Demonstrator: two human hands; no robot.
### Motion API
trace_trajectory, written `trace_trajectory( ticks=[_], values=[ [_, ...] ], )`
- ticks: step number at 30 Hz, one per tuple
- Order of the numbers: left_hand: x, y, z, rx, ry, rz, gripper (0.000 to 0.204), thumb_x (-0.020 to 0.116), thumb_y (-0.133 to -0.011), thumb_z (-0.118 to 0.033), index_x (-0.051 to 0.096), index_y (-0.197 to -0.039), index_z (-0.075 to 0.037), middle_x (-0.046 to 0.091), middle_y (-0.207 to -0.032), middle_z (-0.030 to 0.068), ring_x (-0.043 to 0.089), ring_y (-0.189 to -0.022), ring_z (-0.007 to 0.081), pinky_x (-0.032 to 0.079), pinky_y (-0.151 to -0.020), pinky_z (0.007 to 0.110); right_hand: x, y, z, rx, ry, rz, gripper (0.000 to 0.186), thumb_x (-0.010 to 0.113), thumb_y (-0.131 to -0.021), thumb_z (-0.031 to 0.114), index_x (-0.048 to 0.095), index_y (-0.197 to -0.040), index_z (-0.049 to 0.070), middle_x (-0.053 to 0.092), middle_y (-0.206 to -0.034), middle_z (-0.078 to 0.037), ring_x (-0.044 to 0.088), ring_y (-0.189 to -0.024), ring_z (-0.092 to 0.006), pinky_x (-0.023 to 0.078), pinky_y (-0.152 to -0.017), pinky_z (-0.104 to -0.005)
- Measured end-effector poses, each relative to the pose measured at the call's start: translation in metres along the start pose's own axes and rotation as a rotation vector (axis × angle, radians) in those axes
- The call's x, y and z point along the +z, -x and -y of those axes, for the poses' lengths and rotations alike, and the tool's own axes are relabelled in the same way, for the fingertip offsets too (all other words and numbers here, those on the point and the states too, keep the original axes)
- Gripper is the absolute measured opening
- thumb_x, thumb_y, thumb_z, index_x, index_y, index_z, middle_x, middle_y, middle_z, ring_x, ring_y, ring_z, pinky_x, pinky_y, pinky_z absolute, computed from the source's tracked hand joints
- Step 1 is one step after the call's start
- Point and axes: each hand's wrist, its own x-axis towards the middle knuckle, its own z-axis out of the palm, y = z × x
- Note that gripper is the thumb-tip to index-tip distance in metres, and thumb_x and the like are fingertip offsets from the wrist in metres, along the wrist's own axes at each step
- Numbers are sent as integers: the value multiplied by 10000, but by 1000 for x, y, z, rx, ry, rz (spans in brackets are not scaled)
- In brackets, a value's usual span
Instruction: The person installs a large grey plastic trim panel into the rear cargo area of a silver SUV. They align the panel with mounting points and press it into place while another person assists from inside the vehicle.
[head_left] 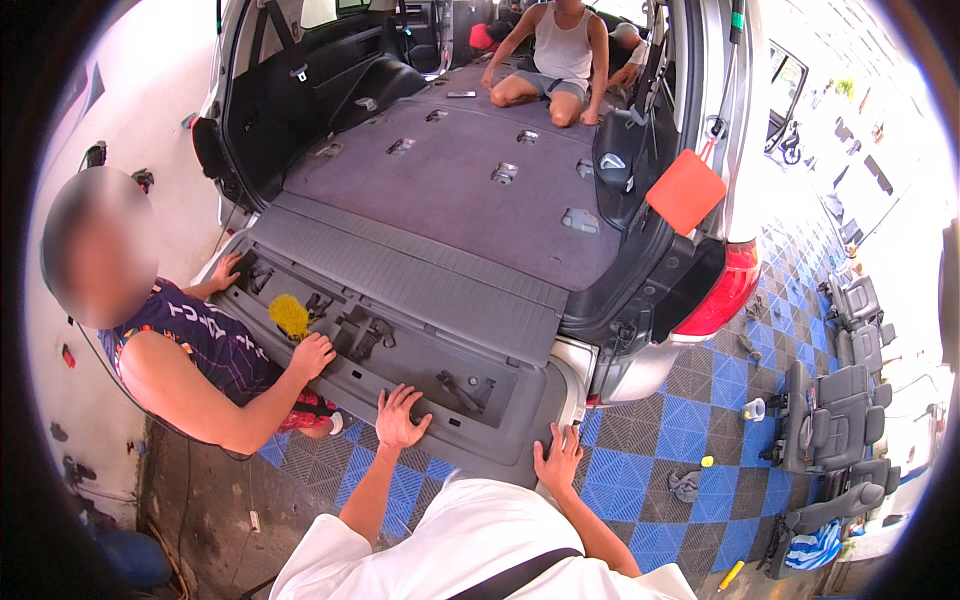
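A long grey plastic cargo storage tray [405,376] lies across the open rear of a vehicle. My left hand [402,420] rests on its near rim, fingers spread. At the tray's right front corner, my right hand [558,460] lies against the edge with its fingers stretched out. Inside the tray are a yellow fuzzy wash mitt [289,316], dark straps or brackets [375,336] and more small dark parts [468,390]. On the left a co-worker [190,345] has both hands on the tray, one of them near the mitt.
Beyond the tray stretches a grey carpeted cargo floor [440,190], where a second person [566,50] kneels. A red-orange square [686,191] hangs by the right pillar, above the tail light [722,290]. Removed seats [830,420] stand at right on blue and grey floor tiles [620,480].
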Motion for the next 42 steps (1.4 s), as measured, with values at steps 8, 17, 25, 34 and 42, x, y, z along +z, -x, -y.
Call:
trace_trajectory(
  ticks=[8,17,25,34,42],
  values=[
    [0,2,0,2,16,-21,619,786,-844,-461,693,-1378,-164,623,-1506,65,458,-1514,270,247,-1306,580,1,0,-1,-16,-2,-16,676,710,-965,410,493,-1552,153,418,-1579,-245,336,-1549,-454,347,-1101,-748],
    [0,1,0,-2,13,-7,614,778,-851,-455,692,-1384,-162,618,-1515,62,453,-1519,270,243,-1310,573,-1,0,1,1,6,-2,670,708,-968,412,501,-1548,149,419,-1583,-251,356,-1538,-454,351,-1103,-745],
    [-1,-2,-1,-5,13,14,619,773,-860,-457,683,-1398,-164,609,-1528,69,442,-1529,273,240,-1311,579,-1,-1,2,6,-11,-2,667,705,-978,413,498,-1556,152,411,-1599,-253,352,-1541,-461,332,-1121,-763],
    [-1,-2,-1,13,14,-7,607,778,-855,-448,684,-1387,-171,615,-1519,68,461,-1514,279,248,-1306,584,2,-1,-2,12,-13,8,668,689,-992,426,489,-1569,157,410,-1607,-247,321,-1566,-446,327,-1125,-757],
    [-1,-1,-1,0,15,-6,607,786,-849,-436,684,-1386,-172,616,-1511,61,460,-1512,273,242,-1311,574,2,-1,-1,34,-6,26,677,683,-993,433,477,-1583,172,410,-1613,-239,311,-1577,-439,318,-1133,-762]
  ],
)
